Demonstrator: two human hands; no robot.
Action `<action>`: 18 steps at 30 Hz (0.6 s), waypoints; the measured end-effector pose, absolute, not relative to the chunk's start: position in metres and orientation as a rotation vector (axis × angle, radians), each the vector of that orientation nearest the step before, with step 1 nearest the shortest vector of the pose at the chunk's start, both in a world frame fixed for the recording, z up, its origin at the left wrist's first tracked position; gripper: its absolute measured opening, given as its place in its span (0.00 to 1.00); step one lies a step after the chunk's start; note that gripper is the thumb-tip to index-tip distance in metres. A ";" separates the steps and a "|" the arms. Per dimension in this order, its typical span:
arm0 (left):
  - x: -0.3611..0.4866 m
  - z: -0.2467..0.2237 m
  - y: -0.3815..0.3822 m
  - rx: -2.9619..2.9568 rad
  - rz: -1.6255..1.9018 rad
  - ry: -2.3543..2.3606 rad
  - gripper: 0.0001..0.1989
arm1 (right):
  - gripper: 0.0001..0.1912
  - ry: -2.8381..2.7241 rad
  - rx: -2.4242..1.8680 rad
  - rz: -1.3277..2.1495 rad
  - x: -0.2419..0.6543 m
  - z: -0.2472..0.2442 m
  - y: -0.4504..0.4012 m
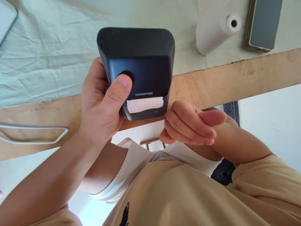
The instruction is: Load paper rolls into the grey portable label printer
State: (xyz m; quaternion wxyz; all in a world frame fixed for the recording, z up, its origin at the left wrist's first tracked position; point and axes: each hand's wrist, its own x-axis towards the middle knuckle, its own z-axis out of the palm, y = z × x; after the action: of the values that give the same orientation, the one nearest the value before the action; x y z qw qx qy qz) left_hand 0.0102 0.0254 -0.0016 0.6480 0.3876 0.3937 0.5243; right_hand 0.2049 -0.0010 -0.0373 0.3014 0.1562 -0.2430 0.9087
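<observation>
My left hand (pixel 101 97) grips a black label printer (pixel 143 73) by its left side, thumb pressed on the front face. "NIIMBOT" is printed on that face. A strip of white label paper (pixel 145 104) with an uneven edge sticks out of the slot below the lettering, just above a small power button (pixel 156 111). The printer is held up over the table's front edge. Beside its lower right corner is my right hand (pixel 188 122), fingers curled in and thumb stretched out to the right. Nothing shows in that hand; whether its knuckles touch the printer I cannot tell.
A pale green cloth (pixel 58 56) covers the wooden table (pixel 235 78). At the right stand a white cylinder (pixel 211 31) with a dark hole in its narrow end and a smartphone (pixel 264 25). A white loop handle (pixel 33 127) juts at the left edge; a white object (pixel 7 18) lies top left.
</observation>
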 end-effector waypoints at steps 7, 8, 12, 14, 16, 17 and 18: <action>0.035 0.009 0.039 0.791 1.224 0.892 0.28 | 0.23 -0.719 0.549 2.344 0.200 -0.045 0.001; 0.039 0.010 0.043 0.784 1.228 0.886 0.29 | 0.23 -0.720 0.553 2.343 0.201 -0.045 0.000; 0.049 0.009 0.050 0.778 1.230 0.882 0.30 | 0.24 -0.841 0.245 2.363 0.208 -0.039 -0.001; 0.049 0.004 0.049 0.779 1.232 0.886 0.29 | 0.24 -0.995 -0.047 2.330 0.211 -0.033 0.001; 0.048 -0.005 0.048 0.778 1.233 0.890 0.28 | 0.24 -1.142 -0.279 2.222 0.215 -0.026 0.005; 0.047 -0.010 0.048 0.776 1.234 0.892 0.28 | 0.25 -1.203 -0.378 2.150 0.217 -0.022 0.007; 0.045 -0.014 0.047 0.773 1.235 0.895 0.26 | 0.25 -1.258 -0.475 2.071 0.220 -0.018 0.009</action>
State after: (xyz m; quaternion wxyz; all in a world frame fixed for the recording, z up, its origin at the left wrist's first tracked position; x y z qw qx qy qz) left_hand 0.0454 0.0466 -0.0144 0.6564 0.3410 0.3950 0.5449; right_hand 0.2197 0.0093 -0.0183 0.3298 -0.1815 -0.4809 0.7919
